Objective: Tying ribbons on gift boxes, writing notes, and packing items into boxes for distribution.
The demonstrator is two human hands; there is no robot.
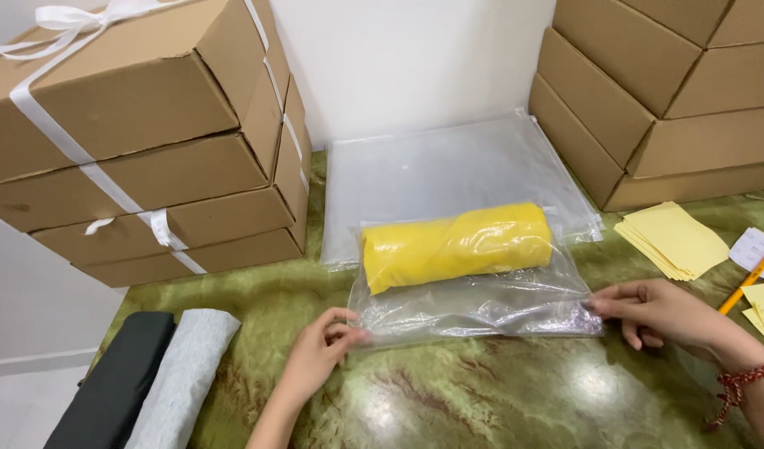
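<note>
At centre frame, a clear plastic bag (pixel 482 303) lies flat on the green marbled desk (pixel 482 391) with one yellow roll (pixel 457 247) of cloth already inside it — the packing step looks to be at the sealing stage, with both hands at the bag's near edge. The left hand (pixel 320 353), lower centre, has its fingers (pixel 349 335) pinched shut on the bag's lower left corner; the right hand (pixel 660 312), at the right of the frame, grips the lower right corner between closed fingertips, a red thread bracelet (pixel 744 382) at the wrist. By the look of it, the next move calls for pressing the open edge flat and running the fingers along it corner to corner, keeping the roll well back from the seam so that no air or fold is trapped. Counted: one filled bag, with a stack of empty bags (pixel 432 166) lying just behind it toward the wall — how many sheets, the picture does not show; two more rolls at lower left, one black (pixel 120 382) and one grey (pixel 187 374), side by side and touching; four flat cardboard boxes (pixel 149 166) tied with white ribbon at upper left; at least four plain boxes (pixel 673 91) stacked at upper right; a fan of yellow slips (pixel 673 239) and one orange pencil (pixel 748 281) at the right edge.
</note>
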